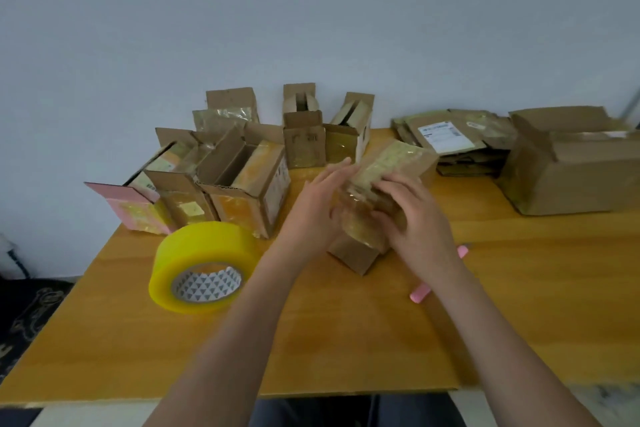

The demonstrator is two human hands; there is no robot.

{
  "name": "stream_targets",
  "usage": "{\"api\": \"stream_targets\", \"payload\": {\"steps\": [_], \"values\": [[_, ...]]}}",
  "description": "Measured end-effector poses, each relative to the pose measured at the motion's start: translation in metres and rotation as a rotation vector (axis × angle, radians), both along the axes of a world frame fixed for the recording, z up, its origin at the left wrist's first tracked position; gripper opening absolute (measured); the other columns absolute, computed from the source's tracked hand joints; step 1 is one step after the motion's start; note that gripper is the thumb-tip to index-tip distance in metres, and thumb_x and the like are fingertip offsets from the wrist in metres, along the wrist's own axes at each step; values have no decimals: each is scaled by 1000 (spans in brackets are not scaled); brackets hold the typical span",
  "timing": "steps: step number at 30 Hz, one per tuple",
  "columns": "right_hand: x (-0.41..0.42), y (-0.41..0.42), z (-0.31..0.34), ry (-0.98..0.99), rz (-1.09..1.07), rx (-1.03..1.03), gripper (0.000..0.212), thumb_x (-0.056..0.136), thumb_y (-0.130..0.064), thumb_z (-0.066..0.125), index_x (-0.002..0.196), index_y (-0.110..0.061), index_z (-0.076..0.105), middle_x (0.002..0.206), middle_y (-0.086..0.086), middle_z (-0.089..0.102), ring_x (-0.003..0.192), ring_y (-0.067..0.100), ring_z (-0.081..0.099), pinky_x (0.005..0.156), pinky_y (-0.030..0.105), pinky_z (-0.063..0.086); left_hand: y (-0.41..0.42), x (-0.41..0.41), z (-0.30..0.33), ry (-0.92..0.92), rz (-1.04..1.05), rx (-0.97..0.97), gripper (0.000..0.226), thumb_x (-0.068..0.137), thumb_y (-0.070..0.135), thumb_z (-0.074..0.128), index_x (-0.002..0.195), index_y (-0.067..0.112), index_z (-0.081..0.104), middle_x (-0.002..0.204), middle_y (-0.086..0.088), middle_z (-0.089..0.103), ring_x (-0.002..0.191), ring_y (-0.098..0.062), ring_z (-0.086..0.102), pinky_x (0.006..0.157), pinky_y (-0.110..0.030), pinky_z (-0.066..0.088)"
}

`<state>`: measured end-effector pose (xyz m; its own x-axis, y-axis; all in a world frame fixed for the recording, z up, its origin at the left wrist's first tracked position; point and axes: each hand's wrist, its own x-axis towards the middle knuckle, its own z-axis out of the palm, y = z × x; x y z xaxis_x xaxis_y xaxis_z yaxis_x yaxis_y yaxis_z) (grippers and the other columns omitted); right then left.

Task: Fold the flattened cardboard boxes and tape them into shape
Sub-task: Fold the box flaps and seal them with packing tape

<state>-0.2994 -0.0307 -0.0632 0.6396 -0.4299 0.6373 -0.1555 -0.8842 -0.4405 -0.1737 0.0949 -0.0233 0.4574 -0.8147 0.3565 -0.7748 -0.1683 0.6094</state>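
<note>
Two hands work a small cardboard box [381, 198] just right of the tape roll [204, 267].
Right hand [412, 218] grips it, left hand [322, 204] flat alongside — blurred, maybe touching; the fresh tape could wrinkle or lift.

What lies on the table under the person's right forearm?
A pink object lies on the table, passing under the right forearm. Only its two ends show; its middle is covered, so what it is stays unclear.

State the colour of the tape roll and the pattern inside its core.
The tape roll is yellow; its core shows grey-and-white triangles, seen in the head view.
</note>
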Motion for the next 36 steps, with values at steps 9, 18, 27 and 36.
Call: {"api": "stream_targets", "payload": {"steps": [9, 18, 27, 36], "values": [[-14, -32, -10, 10, 110, 43, 27, 86, -14, 64, 112, -15, 68, 132, -2, 58, 130, 9, 47, 107, 5, 26, -35, 6, -37, 18, -70, -236, 29, 83, -10, 66, 106, 7, 71, 116, 4, 60, 106, 2, 55, 92, -11, 45], [-9, -32, -10, -162, 184, 293, 32, 98, -35, 48, 104, -14, 72, 123, -6, 63, 122, 4, 53, 102, 22, 41, -33, 7, -27, 315, -140, -248, 31, 89, 26, 51, 100, 10, 75, 109, 4, 61, 102, -5, 56, 83, -20, 48], [-2, -32, -12, -184, 111, 161, 20, 87, -29, 68, 94, -10, 72, 113, 0, 67, 113, 11, 61, 96, 20, 47, -36, 10, -21, 327, -94, -193, 17, 83, 8, 72, 99, 12, 75, 104, 3, 64, 102, 0, 60, 89, -15, 49], [0, -30, -12, -135, 47, 78, 25, 81, -33, 70, 94, -12, 67, 115, 1, 66, 115, 15, 60, 93, 32, 52, -36, 17, -26, 235, -110, -147, 33, 83, -9, 68, 103, 16, 73, 110, 12, 60, 112, -3, 58, 97, -19, 49]]}}
